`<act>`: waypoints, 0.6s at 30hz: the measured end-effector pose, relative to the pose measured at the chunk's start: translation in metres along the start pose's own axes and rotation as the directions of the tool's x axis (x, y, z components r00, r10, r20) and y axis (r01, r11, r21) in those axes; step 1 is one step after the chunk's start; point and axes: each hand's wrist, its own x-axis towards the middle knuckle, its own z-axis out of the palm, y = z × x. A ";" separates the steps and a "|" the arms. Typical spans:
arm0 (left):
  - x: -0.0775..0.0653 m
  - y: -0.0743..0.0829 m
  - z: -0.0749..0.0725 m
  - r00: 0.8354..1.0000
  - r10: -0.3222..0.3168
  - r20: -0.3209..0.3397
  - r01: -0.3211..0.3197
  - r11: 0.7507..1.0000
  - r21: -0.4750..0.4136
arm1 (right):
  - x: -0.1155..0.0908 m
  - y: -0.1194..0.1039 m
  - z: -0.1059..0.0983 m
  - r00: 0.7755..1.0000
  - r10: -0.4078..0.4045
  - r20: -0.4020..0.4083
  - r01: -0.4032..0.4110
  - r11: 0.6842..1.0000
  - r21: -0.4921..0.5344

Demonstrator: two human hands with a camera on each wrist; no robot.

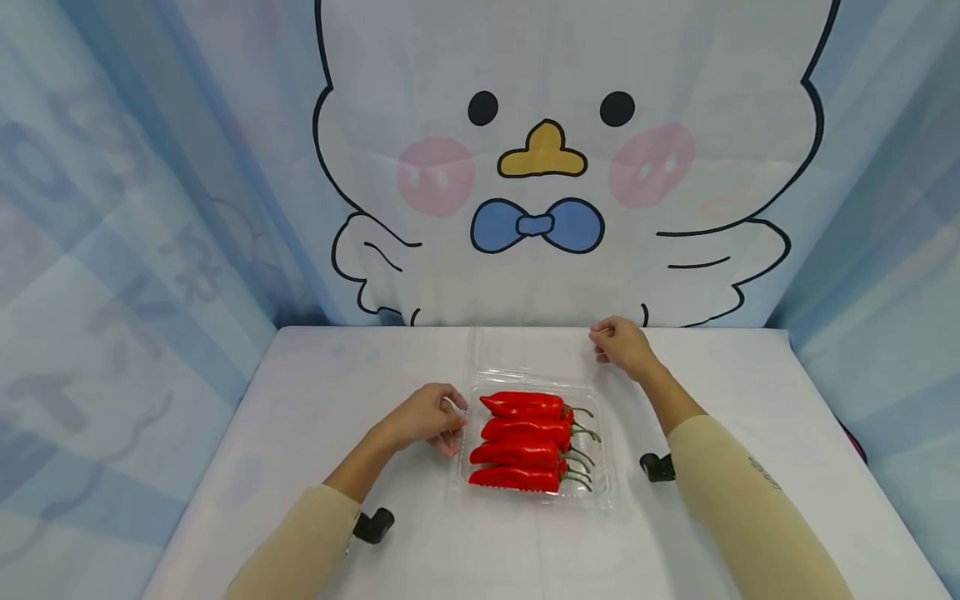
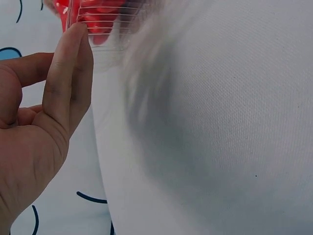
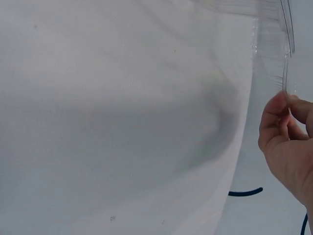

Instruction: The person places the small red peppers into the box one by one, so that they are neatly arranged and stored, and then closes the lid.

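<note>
Several red chili peppers (image 1: 519, 452) with green stems lie in a row in a clear plastic container (image 1: 603, 437). Its hinged clear lid (image 1: 532, 350) is raised at the far side. My left hand (image 1: 426, 417) is at the container's left side; in the left wrist view its fairly straight fingers (image 2: 61, 73) touch the ridged wall. At the lid's right far corner, my right hand (image 1: 622, 343) pinches the edge between thumb and fingertips, as the right wrist view shows with the lid's thin edge (image 3: 285, 73).
The container stands on a white-covered table (image 1: 315, 400). A curtain with a cartoon bird (image 1: 540, 275) hangs right behind the far table edge, and blue curtains (image 1: 150, 275) flank both sides. Black wrist cameras (image 1: 373, 526) stick out from the sleeves.
</note>
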 end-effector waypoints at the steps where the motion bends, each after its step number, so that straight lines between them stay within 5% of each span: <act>1: 0.000 0.000 0.000 1.000 0.001 -0.001 -0.001 1.000 0.002 | 0.000 -0.001 -0.001 1.000 -0.006 -0.004 0.006 1.000 -0.001; 18: -0.001 0.001 0.001 0.999 0.039 -0.036 -0.039 0.999 -0.006 | -0.012 -0.015 -0.012 0.987 -0.138 -0.082 0.131 0.988 -0.085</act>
